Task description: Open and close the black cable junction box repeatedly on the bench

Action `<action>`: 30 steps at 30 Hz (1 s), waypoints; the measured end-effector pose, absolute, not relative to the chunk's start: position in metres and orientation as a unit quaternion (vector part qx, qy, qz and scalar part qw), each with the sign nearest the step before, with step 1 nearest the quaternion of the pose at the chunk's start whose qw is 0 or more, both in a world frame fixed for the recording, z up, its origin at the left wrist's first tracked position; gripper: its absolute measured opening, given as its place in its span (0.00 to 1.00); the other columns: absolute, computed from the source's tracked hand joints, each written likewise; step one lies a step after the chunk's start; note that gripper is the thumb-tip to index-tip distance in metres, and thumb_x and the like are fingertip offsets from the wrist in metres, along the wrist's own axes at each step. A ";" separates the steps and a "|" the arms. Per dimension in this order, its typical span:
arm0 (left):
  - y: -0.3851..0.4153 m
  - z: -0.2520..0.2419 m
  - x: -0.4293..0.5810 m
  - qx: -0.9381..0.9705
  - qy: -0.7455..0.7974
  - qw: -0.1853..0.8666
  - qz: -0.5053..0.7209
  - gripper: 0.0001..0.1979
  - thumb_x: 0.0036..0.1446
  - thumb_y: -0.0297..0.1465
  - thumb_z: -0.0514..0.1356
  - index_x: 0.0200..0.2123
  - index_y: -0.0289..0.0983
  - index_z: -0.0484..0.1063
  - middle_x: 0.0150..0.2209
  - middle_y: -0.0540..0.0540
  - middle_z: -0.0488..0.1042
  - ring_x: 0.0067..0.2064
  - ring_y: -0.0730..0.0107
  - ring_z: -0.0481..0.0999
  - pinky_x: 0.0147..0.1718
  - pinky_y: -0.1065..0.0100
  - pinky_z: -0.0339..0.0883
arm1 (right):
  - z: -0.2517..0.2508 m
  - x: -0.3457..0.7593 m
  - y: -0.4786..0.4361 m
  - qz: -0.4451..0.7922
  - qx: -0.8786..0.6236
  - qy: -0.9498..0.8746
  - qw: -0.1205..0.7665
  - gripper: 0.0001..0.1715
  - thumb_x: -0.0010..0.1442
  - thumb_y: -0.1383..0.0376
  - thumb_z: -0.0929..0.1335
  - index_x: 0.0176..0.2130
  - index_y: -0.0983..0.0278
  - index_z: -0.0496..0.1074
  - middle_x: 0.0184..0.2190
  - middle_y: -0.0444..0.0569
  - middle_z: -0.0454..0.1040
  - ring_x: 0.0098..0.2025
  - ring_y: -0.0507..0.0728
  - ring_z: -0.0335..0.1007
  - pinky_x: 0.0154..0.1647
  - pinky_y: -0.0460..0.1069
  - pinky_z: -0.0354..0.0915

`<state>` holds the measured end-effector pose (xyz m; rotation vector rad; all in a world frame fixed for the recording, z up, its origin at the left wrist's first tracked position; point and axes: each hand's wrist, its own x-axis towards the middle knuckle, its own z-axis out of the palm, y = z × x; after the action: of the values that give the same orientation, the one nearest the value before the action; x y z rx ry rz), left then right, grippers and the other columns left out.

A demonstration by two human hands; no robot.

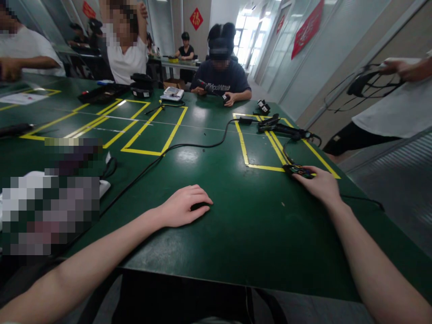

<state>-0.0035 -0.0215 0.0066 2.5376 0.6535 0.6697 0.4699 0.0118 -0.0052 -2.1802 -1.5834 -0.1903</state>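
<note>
My right hand (322, 185) grips a small dark circuit board (298, 170) between thumb and fingers, close to the table's right side. A thin cable runs up from the board toward a black jointed device (281, 128) lying beyond it. Resting on the green table (236, 234), my left hand (185, 205) holds nothing; its fingers curve loosely, with the thumb apart from them. A dark gap shows between that thumb and the fingers. The underside of the board is hidden by my right hand.
A long black cable (189, 145) crosses the table to a small black box (245, 120). Yellow tape (143, 152) marks rectangles. Across the table a person (221, 74) handles a black device. At right, another person's hand (410, 71) holds a strapped headset (369, 84).
</note>
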 end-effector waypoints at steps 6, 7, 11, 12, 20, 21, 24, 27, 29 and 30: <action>-0.022 0.008 -0.003 0.907 0.232 0.221 0.274 0.10 0.71 0.32 0.58 0.49 0.38 0.78 0.46 0.42 0.81 0.48 0.61 0.79 0.49 0.60 0.74 | 0.000 0.350 -0.007 0.090 -0.567 -0.778 0.256 0.21 0.61 0.58 0.73 0.51 0.63 0.79 0.47 0.55 0.83 0.45 0.65 0.81 0.46 0.57 0.76; -0.023 0.009 -0.003 0.903 0.229 0.217 0.292 0.10 0.71 0.32 0.58 0.50 0.38 0.77 0.47 0.41 0.80 0.49 0.61 0.79 0.49 0.60 0.74 | 0.003 0.330 -0.017 0.116 -0.505 -0.819 0.248 0.20 0.62 0.60 0.73 0.52 0.62 0.78 0.46 0.54 0.83 0.45 0.63 0.81 0.46 0.55 0.76; -0.029 0.013 -0.001 0.900 0.183 0.202 0.340 0.16 0.65 0.37 0.66 0.52 0.36 0.76 0.47 0.39 0.80 0.48 0.59 0.78 0.48 0.59 0.74 | 0.013 0.273 -0.058 0.175 -0.301 -0.920 0.181 0.19 0.66 0.62 0.73 0.55 0.62 0.76 0.45 0.50 0.82 0.40 0.55 0.81 0.37 0.47 0.72; -0.031 0.013 0.000 0.906 0.166 0.205 0.332 0.17 0.63 0.39 0.67 0.51 0.36 0.77 0.44 0.40 0.80 0.45 0.60 0.79 0.46 0.59 0.74 | 0.014 0.266 -0.065 0.174 -0.275 -0.930 0.170 0.18 0.66 0.62 0.72 0.55 0.62 0.76 0.45 0.50 0.81 0.39 0.54 0.81 0.35 0.46 0.71; -0.034 0.009 0.002 0.929 0.211 0.182 0.246 0.26 0.59 0.44 0.70 0.55 0.36 0.75 0.46 0.41 0.81 0.48 0.56 0.77 0.47 0.58 0.73 | 0.009 0.268 -0.063 0.108 -0.251 -0.931 0.243 0.17 0.72 0.60 0.67 0.56 0.64 0.73 0.47 0.53 0.83 0.43 0.56 0.83 0.39 0.46 0.74; -0.033 0.008 0.002 0.928 0.218 0.179 0.244 0.27 0.58 0.44 0.70 0.56 0.36 0.75 0.48 0.40 0.81 0.50 0.54 0.76 0.50 0.56 0.73 | 0.009 0.269 -0.061 0.100 -0.252 -0.928 0.257 0.18 0.72 0.60 0.67 0.57 0.64 0.72 0.48 0.53 0.83 0.45 0.56 0.83 0.41 0.47 0.75; -0.031 0.007 0.001 0.927 0.240 0.172 0.230 0.30 0.56 0.46 0.72 0.57 0.37 0.75 0.54 0.39 0.79 0.57 0.50 0.74 0.56 0.52 0.71 | 0.009 0.269 -0.059 0.072 -0.263 -0.920 0.281 0.20 0.72 0.59 0.68 0.59 0.63 0.72 0.49 0.54 0.83 0.48 0.58 0.83 0.47 0.50 0.76; -0.030 0.008 0.001 0.928 0.265 0.161 0.205 0.34 0.54 0.50 0.72 0.58 0.38 0.75 0.59 0.37 0.76 0.61 0.46 0.71 0.59 0.47 0.68 | 0.009 0.271 -0.056 0.045 -0.283 -0.914 0.287 0.21 0.71 0.58 0.69 0.59 0.63 0.73 0.49 0.55 0.83 0.49 0.60 0.82 0.48 0.54 0.76; -0.030 0.008 0.001 0.928 0.275 0.159 0.197 0.33 0.54 0.51 0.72 0.58 0.38 0.75 0.60 0.37 0.76 0.62 0.44 0.70 0.60 0.46 0.67 | 0.010 0.275 -0.053 0.037 -0.292 -0.911 0.289 0.21 0.70 0.57 0.69 0.58 0.63 0.73 0.49 0.57 0.82 0.49 0.62 0.81 0.48 0.56 0.76; -0.029 0.008 0.000 0.927 0.276 0.160 0.197 0.33 0.55 0.50 0.71 0.57 0.38 0.75 0.60 0.37 0.76 0.62 0.45 0.70 0.60 0.46 0.67 | 0.011 0.277 -0.051 0.039 -0.293 -0.912 0.285 0.22 0.69 0.56 0.70 0.58 0.63 0.74 0.50 0.57 0.82 0.49 0.62 0.80 0.49 0.58 0.75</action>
<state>0.0002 -0.0294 0.0085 2.6485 0.7878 0.5636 0.2771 -0.0512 0.0110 -0.7843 -2.4374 0.1039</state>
